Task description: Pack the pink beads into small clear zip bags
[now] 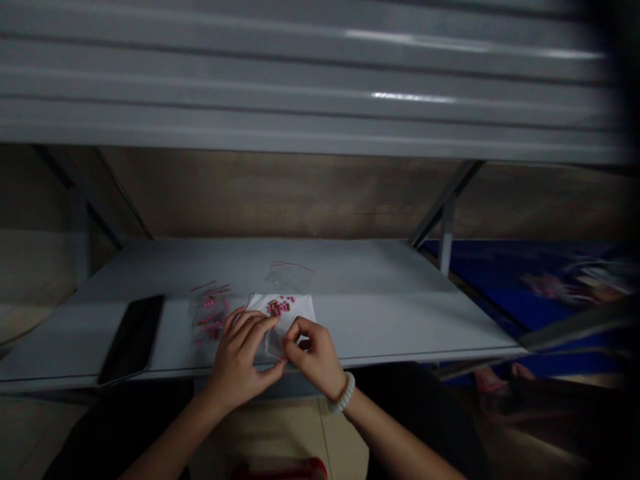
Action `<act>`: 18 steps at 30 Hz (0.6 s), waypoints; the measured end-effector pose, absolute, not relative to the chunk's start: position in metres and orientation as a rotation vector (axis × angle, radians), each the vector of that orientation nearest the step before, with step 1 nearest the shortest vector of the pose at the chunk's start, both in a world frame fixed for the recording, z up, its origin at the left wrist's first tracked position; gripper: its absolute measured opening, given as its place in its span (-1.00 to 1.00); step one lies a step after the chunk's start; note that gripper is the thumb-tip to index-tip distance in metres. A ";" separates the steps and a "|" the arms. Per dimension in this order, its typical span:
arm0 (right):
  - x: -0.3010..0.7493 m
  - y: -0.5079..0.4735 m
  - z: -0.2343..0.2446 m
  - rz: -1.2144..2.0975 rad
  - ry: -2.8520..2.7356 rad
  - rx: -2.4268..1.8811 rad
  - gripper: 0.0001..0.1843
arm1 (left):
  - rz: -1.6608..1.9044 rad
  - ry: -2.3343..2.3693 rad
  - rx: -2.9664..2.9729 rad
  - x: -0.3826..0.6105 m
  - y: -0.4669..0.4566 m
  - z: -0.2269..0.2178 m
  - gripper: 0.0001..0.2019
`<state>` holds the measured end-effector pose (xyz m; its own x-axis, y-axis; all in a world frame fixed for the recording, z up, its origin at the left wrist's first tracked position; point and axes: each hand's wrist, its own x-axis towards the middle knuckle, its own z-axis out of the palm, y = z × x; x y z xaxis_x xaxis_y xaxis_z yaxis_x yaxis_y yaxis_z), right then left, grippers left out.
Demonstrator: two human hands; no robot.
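Observation:
A small clear zip bag (pixel 273 344) with a red line along its mouth is between my two hands at the table's front edge. My right hand (pixel 316 355), with a pale beaded bracelet at the wrist, pinches the bag's right side. Bent around the left side, my left hand (pixel 243 357) has its thumb at the red line and its fingertips near the bag's far end. Beyond the fingers, pink and brownish-gold beads (pixel 280 307) lie loose on a sheet of white paper (pixel 306 308). Whether anything is inside the bag is too dim to tell.
Filled bead bags (pixel 210 313) lie left of the paper, with a dark tablet (pixel 133 339) farther left. Flat clear bags (pixel 290 275) are behind the paper on the grey table (pixel 390 300). A ribbed grey shelf (pixel 300 100) hangs overhead. Another person's foot (pixel 489 380) shows at right.

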<state>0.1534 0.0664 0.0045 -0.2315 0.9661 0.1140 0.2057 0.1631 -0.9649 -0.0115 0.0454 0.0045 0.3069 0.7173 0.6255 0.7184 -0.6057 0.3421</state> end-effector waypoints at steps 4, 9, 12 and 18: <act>0.154 0.067 0.004 1.122 -1.632 -1.139 -0.89 | -1.254 -1.452 -2.557 -0.011 0.046 0.005 -0.46; 0.160 0.077 0.001 1.107 -1.652 -1.045 -0.82 | -1.423 -1.621 -2.601 -0.010 0.048 0.004 -0.56; 0.166 0.093 -0.013 0.906 -1.725 -1.127 -0.82 | -1.503 -1.674 -2.601 -0.011 0.050 0.002 -0.55; 0.166 0.123 -0.039 0.409 -2.013 -1.306 -0.86 | -1.613 -1.716 -2.538 -0.013 0.054 -0.002 -0.54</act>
<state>0.1662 0.1233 -0.0390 -0.2534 0.8900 0.3790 0.6716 0.4438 -0.5933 -0.0134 0.0538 -0.0017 0.0980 0.8551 0.5091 0.5610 -0.4700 0.6815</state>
